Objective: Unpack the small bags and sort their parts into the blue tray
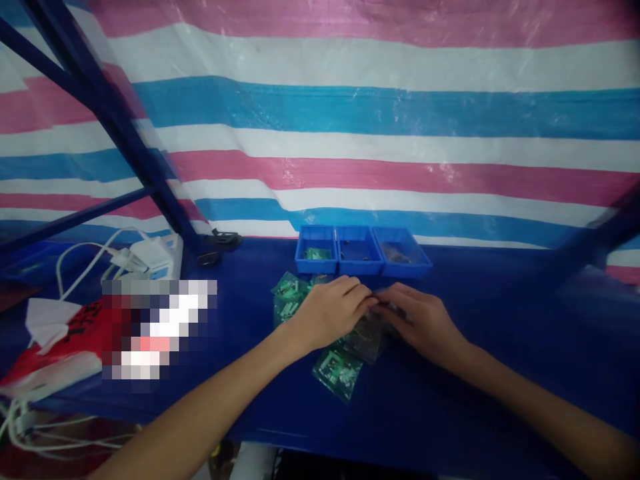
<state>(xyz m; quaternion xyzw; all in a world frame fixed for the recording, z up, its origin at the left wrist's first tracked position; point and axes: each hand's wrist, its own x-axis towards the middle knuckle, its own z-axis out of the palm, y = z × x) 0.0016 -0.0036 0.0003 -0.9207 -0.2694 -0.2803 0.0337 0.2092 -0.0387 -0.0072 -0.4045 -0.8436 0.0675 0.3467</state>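
Note:
My left hand and my right hand meet over the middle of the blue table, their fingertips pinched close together. Between them is a small clear plastic bag with something brownish in it, its top edge at my fingers. What is inside is too blurred to name. Several small green bags with pale parts lie around my hands: one green bag sits in front, another green bag is to the left, partly behind my left hand.
Behind my hands stand three blue bins: the left bin holds a green packet, the middle bin a few small dark bits, the right bin clear bags. At left are a power strip, white cables and a red bag.

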